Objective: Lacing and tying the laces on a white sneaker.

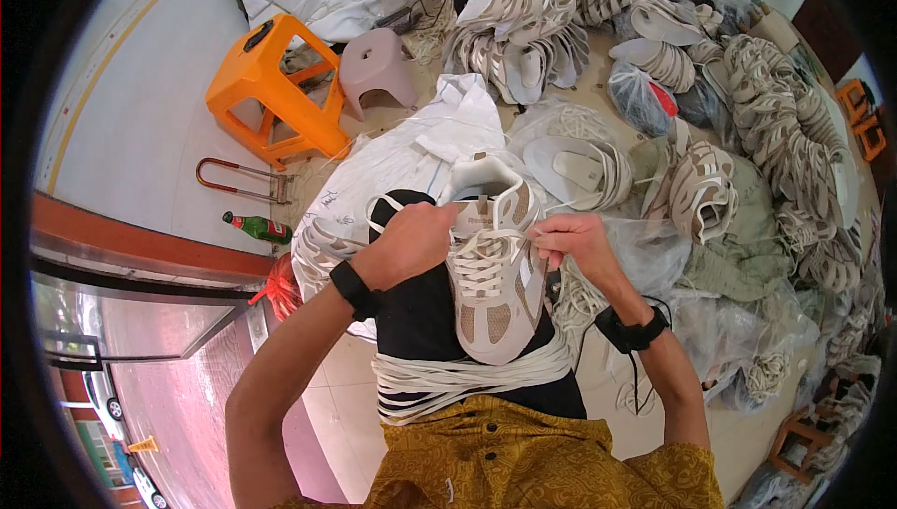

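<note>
A beige and white sneaker (488, 327) rests on my lap with its toe toward me, and a white shoelace (481, 271) criss-crosses its front. My left hand (416, 243) is closed beside the tongue, its fingertips mostly hidden; a loop of white lace sticks out on its far left side. My right hand (577, 246) pinches a lace at the shoe's upper right eyelets. Across my thighs lies a bundle of loose white laces (467, 383). Another sneaker (327, 240) lies partly hidden left of my leg.
Shoe uppers (780, 107) are piled along the right, with more stacks (523, 33) ahead. An orange stool (271, 98) and a small mauve stool (378, 65) stand at the far left. A green bottle (257, 227) lies near the doorway. A white sack (402, 140) spreads beyond my knees.
</note>
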Tool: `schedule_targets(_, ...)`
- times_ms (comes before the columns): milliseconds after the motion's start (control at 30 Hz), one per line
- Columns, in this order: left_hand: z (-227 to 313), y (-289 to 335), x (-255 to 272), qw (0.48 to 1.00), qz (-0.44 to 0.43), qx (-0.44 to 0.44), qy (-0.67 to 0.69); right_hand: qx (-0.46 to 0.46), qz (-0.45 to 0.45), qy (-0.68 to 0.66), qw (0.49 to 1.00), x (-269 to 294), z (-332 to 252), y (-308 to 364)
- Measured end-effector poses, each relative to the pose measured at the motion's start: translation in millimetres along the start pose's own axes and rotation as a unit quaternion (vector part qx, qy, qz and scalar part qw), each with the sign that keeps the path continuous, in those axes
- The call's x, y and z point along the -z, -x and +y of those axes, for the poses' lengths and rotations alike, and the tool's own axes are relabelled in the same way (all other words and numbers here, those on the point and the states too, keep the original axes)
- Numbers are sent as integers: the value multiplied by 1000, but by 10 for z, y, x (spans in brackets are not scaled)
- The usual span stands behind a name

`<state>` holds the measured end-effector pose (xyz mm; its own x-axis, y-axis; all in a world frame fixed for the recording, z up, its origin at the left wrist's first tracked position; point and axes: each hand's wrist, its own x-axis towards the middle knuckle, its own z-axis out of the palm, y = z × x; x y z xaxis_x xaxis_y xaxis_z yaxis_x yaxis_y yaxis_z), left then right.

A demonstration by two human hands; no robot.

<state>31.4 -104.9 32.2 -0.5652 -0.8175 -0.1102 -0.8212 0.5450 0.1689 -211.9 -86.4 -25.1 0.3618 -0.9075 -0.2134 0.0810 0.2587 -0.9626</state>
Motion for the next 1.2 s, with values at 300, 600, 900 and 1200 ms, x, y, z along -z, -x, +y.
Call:
schedule_targets(300,113,-181,79,985,-120,109,51,250,1,307,918,-113,-96,-73)
schedule_targets(600,319,-117,259,954,157,-192,-169,210,34,313,925,-203,-130,-205)
schedule_targets(900,298,-225,248,962,40,90,255,254,29,484,837,-245,-150,-311)
schedule_targets(1200,187,-382,-186,954,40,137,263,378,31,651,658,-428,-60,-393)
